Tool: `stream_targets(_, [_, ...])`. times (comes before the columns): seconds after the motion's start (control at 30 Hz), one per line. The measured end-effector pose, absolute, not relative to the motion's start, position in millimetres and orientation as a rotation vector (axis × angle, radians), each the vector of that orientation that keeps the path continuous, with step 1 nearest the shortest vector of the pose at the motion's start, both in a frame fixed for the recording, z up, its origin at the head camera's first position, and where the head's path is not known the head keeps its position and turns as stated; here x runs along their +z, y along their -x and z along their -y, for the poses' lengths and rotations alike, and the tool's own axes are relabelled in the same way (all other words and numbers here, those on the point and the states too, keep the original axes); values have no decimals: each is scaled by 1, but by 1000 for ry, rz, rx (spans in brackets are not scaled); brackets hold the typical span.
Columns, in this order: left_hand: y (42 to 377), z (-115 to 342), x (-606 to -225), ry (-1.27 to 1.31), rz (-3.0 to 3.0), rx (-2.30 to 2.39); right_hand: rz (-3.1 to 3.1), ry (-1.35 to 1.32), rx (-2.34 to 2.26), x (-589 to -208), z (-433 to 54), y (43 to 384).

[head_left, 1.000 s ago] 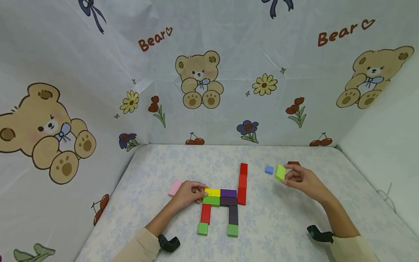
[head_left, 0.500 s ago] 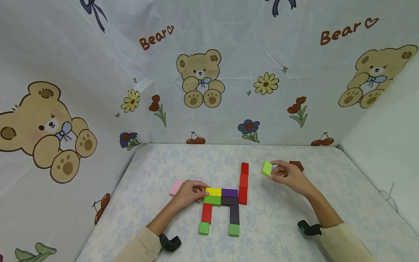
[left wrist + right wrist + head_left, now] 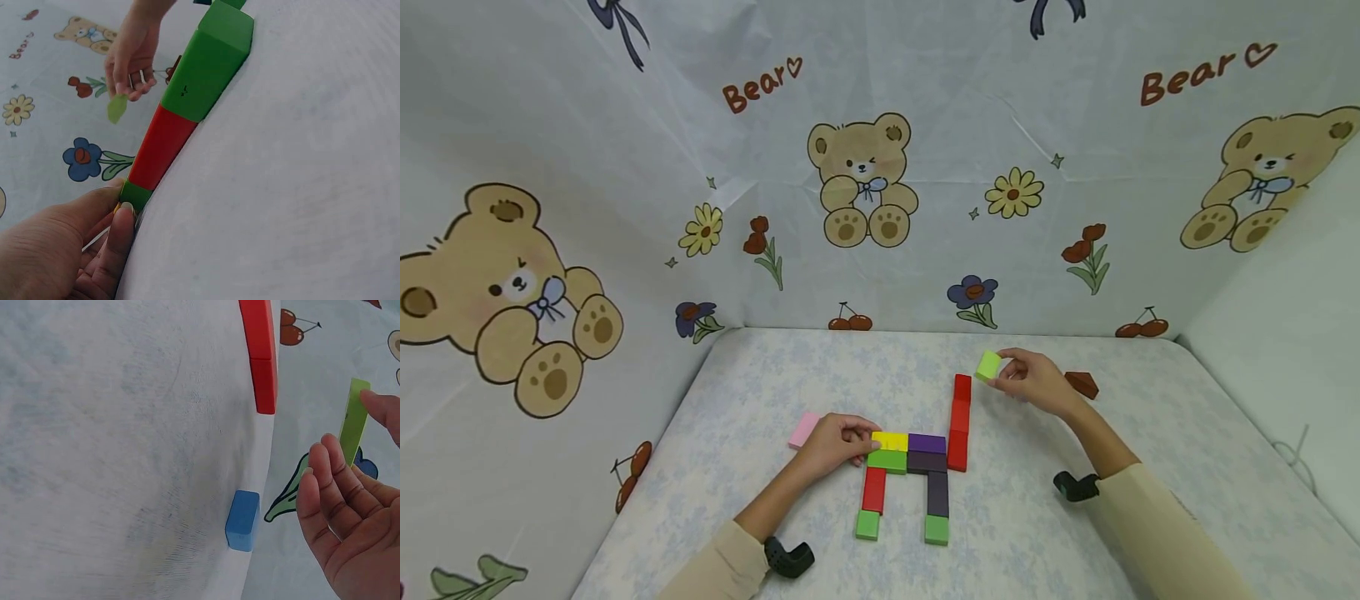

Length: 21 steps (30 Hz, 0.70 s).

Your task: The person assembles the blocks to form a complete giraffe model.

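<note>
My right hand (image 3: 1036, 382) pinches a lime green block (image 3: 987, 366) between thumb and fingers, held up near the far end of a column of red blocks (image 3: 958, 421). My left hand (image 3: 831, 439) pinches the left end of a yellow block (image 3: 891, 442). Beside the yellow block lies a purple block (image 3: 927, 443); a green block (image 3: 887, 461) and a dark block (image 3: 927, 462) line their near side. Two legs run toward me from these: a red block (image 3: 873, 488) and a dark upright-lying block (image 3: 937, 493), each ending in a small green block (image 3: 867, 525).
A pink block (image 3: 803, 430) lies partly behind my left hand. To the right of my right hand is a brown block (image 3: 1081, 384). The right wrist view shows a blue block (image 3: 242, 520) on the table, hidden in the head view. Printed sheeting rises behind the table.
My right hand has carried the lime green block leftward and a little farther away, toward the far end of the red column. It now hides the blue block. My left hand has stayed in place.
</note>
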<state>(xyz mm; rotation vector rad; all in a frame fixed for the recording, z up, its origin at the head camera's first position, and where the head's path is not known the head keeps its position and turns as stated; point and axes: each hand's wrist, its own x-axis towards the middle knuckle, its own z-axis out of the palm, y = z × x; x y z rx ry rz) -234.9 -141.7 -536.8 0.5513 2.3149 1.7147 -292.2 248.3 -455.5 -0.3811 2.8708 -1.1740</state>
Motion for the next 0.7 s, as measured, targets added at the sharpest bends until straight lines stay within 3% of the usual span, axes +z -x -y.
stream_targets(0.7, [234,143,-537,-575,-2323,1709,-2927,475,-863,-466,-232,357])
